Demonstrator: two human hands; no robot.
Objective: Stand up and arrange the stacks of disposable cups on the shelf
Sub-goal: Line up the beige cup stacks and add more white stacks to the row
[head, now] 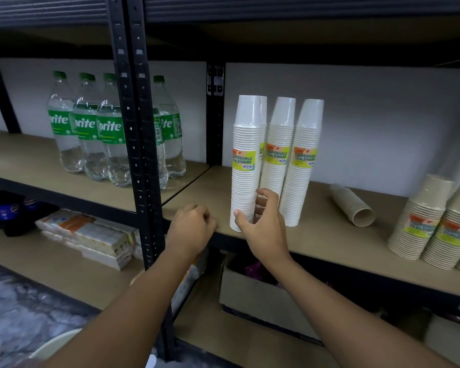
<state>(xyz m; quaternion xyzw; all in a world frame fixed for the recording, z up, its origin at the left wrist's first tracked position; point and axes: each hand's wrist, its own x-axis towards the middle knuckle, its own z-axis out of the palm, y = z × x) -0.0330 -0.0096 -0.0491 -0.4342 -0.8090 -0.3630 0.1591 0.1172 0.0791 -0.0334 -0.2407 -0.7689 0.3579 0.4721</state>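
Observation:
Several tall white cup stacks stand upright on the tan shelf (316, 235): a front stack (246, 166), a middle one (278, 155) and a right one (303, 166), with another partly hidden behind the front stack. My right hand (263, 224) curls around the base of the front stack, thumb on its left side and fingers reaching behind it. My left hand (191, 229) is closed in a loose fist at the shelf's front edge, holding nothing. A beige cup stack (352, 205) lies on its side further right. Shorter beige stacks (420, 219) stand at the far right.
Several green-labelled soda bottles (88, 128) stand on the left shelf bay, behind a black upright post (133, 128). Packaged goods (91, 237) lie on the lower left shelf. A cardboard box (263, 296) sits under the cup shelf. A white bucket rim (56, 343) shows at bottom left.

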